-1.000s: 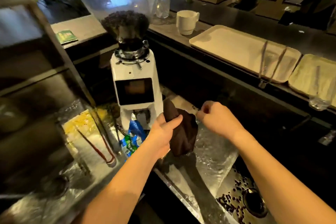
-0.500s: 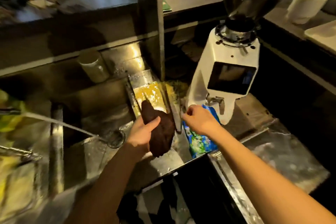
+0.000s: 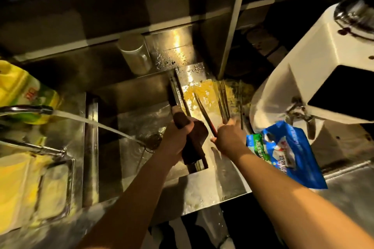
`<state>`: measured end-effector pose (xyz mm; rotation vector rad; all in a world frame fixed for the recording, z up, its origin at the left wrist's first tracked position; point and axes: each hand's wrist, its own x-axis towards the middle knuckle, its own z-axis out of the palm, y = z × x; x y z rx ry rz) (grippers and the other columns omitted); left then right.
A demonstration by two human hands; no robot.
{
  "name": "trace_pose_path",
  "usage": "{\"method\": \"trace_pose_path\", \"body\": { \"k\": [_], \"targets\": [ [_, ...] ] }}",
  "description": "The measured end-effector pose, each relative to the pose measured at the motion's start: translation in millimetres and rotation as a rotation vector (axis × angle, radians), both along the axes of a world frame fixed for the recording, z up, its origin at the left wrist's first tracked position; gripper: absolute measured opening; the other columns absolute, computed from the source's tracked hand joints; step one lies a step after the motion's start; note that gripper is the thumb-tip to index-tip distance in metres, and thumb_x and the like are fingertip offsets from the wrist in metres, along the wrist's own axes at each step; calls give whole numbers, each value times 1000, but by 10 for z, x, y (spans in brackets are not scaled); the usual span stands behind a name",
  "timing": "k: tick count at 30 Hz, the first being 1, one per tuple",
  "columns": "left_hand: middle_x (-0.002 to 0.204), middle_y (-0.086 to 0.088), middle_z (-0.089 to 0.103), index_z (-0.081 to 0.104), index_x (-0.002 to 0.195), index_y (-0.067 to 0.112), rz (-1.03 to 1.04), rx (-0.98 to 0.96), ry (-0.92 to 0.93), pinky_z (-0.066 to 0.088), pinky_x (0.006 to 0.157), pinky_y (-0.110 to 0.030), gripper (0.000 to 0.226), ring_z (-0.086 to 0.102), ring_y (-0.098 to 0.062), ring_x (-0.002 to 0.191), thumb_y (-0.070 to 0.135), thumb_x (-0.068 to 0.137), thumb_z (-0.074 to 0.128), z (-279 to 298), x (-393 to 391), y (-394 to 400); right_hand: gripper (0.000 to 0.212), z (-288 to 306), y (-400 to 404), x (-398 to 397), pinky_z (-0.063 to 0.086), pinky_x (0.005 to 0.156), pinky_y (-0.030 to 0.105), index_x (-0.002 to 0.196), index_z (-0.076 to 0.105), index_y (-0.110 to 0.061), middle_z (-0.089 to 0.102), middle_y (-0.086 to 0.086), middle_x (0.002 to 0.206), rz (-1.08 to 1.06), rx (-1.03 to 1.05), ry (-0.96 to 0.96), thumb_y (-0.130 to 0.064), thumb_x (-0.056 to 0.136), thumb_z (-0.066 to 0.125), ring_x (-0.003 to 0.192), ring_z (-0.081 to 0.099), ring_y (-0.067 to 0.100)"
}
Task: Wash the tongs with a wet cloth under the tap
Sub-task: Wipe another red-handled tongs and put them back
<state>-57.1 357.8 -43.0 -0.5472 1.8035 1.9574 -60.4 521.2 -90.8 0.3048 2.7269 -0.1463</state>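
Note:
My left hand (image 3: 177,139) grips a dark brown cloth (image 3: 194,143), which hangs down over the right edge of the steel sink (image 3: 129,95). My right hand (image 3: 227,137) closes around the hinge end of a pair of dark, red-tipped tongs (image 3: 204,113). The tongs lie on the wet steel ledge beside a yellow patch, and their arms point away from me. Motion blur shows more thin dark rods near them. A tap (image 3: 26,109) at the left sends a stream of water (image 3: 97,124) slanting toward the sink drain (image 3: 152,140).
A white coffee grinder (image 3: 315,91) stands at the right, with a blue plastic packet (image 3: 287,151) in front of it. A yellow detergent bottle (image 3: 22,91) sits behind the tap. A steel cup (image 3: 134,56) stands behind the sink. A yellow cloth (image 3: 18,188) lies lower left.
My view has swung left from the grinder to the sink. My left hand carried the cloth over the sink edge. My right hand reached to the ledge and closed on the tongs.

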Motion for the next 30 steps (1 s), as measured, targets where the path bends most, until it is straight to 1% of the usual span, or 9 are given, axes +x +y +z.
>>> {"method": "trace_pose_path", "body": {
  "k": [3, 7, 10, 14, 16, 20, 24, 28, 30],
  "targets": [
    [94, -10, 72, 73, 85, 17, 23, -15, -46, 55, 90, -41, 20, 67, -35, 104, 7, 96, 59, -59, -27, -4, 45, -65, -46, -9, 40, 103, 39, 139, 52, -13, 15, 22, 160, -30, 30, 21, -21, 94, 52, 144, 22, 38],
    [112, -16, 70, 69, 106, 9, -9, 28, -36, 54, 97, -47, 14, 66, -33, 109, 10, 97, 59, -105, -11, -88, 45, 21, -1, 45, 39, 102, 41, 127, 54, 0, 37, 32, 139, -45, -15, 112, -31, 95, 53, 124, 41, 44],
    [116, -22, 68, 63, 121, -1, -5, 100, -11, 55, 94, -45, 25, 66, -37, 109, 9, 99, 55, -34, 31, -270, 45, 260, -36, 67, 43, 90, 42, 121, 50, 10, 50, 35, 121, -100, -241, 206, -28, 98, 50, 108, 52, 45],
    [99, -17, 73, 63, 115, -1, 149, 167, 31, 61, 70, -29, 21, 74, -26, 89, 10, 99, 55, 115, 42, -682, 39, 642, -250, 68, 46, 68, 31, 115, 57, -3, 62, 21, 106, -263, -506, 141, -35, 94, 58, 89, 60, 33],
    [93, -13, 75, 64, 111, 3, 194, 220, 46, 60, 65, -26, 19, 76, -20, 82, 13, 100, 53, 192, 38, -948, 22, 803, -458, 88, 45, 55, 27, 108, 59, -8, 66, 9, 87, -294, -741, 72, -22, 92, 62, 70, 60, 22],
    [120, -23, 65, 59, 126, -2, 343, 322, 66, 52, 99, -45, 35, 66, -33, 110, 22, 103, 47, 397, 27, -1555, 22, 1079, -1047, 159, 37, 36, 18, 108, 58, -6, 62, 4, 60, -332, -1196, -122, -3, 86, 57, 39, 55, 10],
    [141, -29, 53, 44, 143, -6, 492, 393, 2, 36, 115, -56, 55, 53, -42, 131, 32, 104, 45, 427, -96, -1979, 37, 1123, -1662, 197, 33, 41, 26, 93, 64, -35, 59, 9, 59, -295, -1293, -234, -11, 65, 55, 45, 49, 21],
    [96, -18, 64, 61, 103, 3, 456, 356, -33, 59, 78, -39, 27, 68, -26, 76, 28, 103, 50, 436, -163, -2203, 45, 1038, -2161, 270, 31, 37, 21, 104, 60, -10, 51, 5, 51, -297, -1266, -301, -7, 59, 53, 40, 42, 17],
    [96, -21, 67, 60, 105, 3, 374, 253, -67, 60, 76, -41, 17, 70, -29, 78, 19, 101, 55, 372, -221, -2251, 38, 1004, -2359, 333, 32, 36, 22, 99, 59, -8, 49, 3, 52, -299, -1275, -306, -7, 61, 55, 40, 42, 16]
  ]
}}
